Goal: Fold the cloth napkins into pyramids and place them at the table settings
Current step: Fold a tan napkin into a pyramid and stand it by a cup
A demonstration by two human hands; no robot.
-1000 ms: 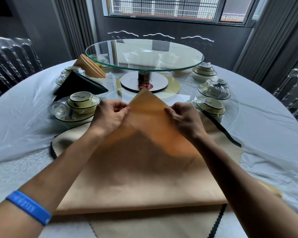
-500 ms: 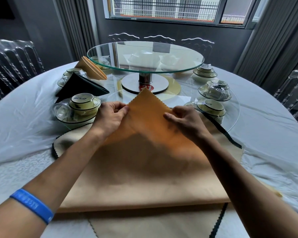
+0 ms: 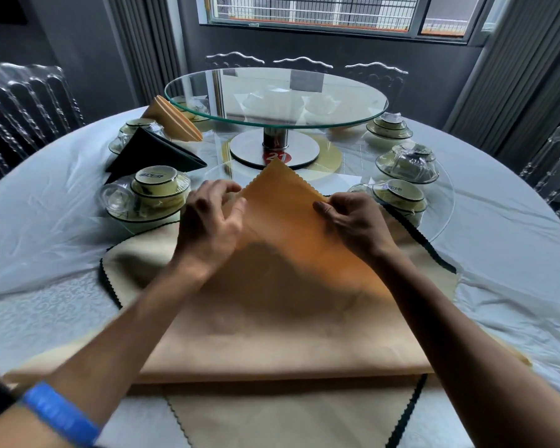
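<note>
Orange napkin (image 3: pixel 291 240), folded to a triangle, lying flat on a stack of beige cloths (image 3: pixel 272 412) at the near edge of the round table (image 3: pixel 505 240). Apex with scalloped edge pointing away, toward the base of the glass turntable (image 3: pixel 275 98), tip just short of the red number disc there. Long folded edge nearest the body.

Left hand (image 3: pixel 214 227) at the napkin's left sloping edge, fingers curled, fingertips at the edge near the apex; somewhat blurred, so pinching or only touching: cannot tell. Blue wristband (image 3: pixel 60 415) on the left forearm.

Right hand (image 3: pixel 353 221) on the right sloping edge, thumb lying on top of the cloth, fingers curled at the border, pinching the edge. Napkin apex between the two hands, cloth body spreading below and between both wrists.

Left of the hands: stacked bowl setting (image 3: pixel 149 195) under clear wrap, just beside the left hand. Behind it, a dark folded napkin (image 3: pixel 152 153) standing as a pyramid, then an orange folded napkin (image 3: pixel 175 121) farther back. Right: further wrapped bowl settings (image 3: pixel 398 195), nearest one just beyond the right hand.
</note>
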